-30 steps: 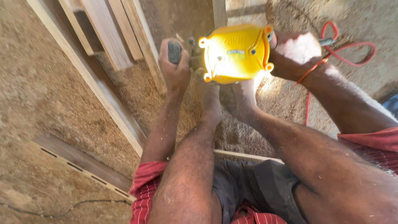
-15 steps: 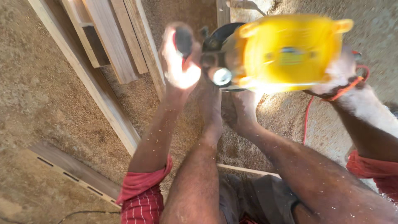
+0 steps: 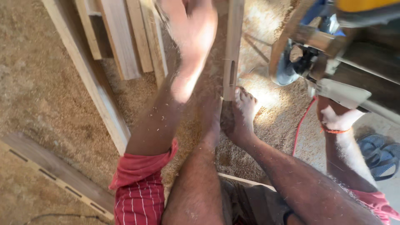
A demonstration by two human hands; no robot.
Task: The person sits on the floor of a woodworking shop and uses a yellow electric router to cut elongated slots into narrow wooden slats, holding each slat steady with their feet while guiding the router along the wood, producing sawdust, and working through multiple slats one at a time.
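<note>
- The floor (image 3: 46, 83) is covered with sawdust; long boards (image 3: 121, 37) lie on it at the upper left, and a slotted strip (image 3: 54, 171) lies at the lower left.
- A plank (image 3: 232, 46) with a cut slot is pinned at its near end by a bare foot (image 3: 241, 114).
- A red cable (image 3: 301, 125) runs over the sawdust, and blue sandals (image 3: 381, 152) lie at the right edge.
- The left hand (image 3: 191, 29) is raised and blurred above the plank, fingers spread wide, nothing held.
- The saw (image 3: 333, 54) is seen close to the camera at the upper right; the right hand (image 3: 339, 118) is under it, its grip hidden, so its hold cannot be told.
- Half a second earlier the left hand was closed on the saw's front handle; it has since been let go.
- The saw's yellow housing, then centred, has been shifted to the top right edge.
</note>
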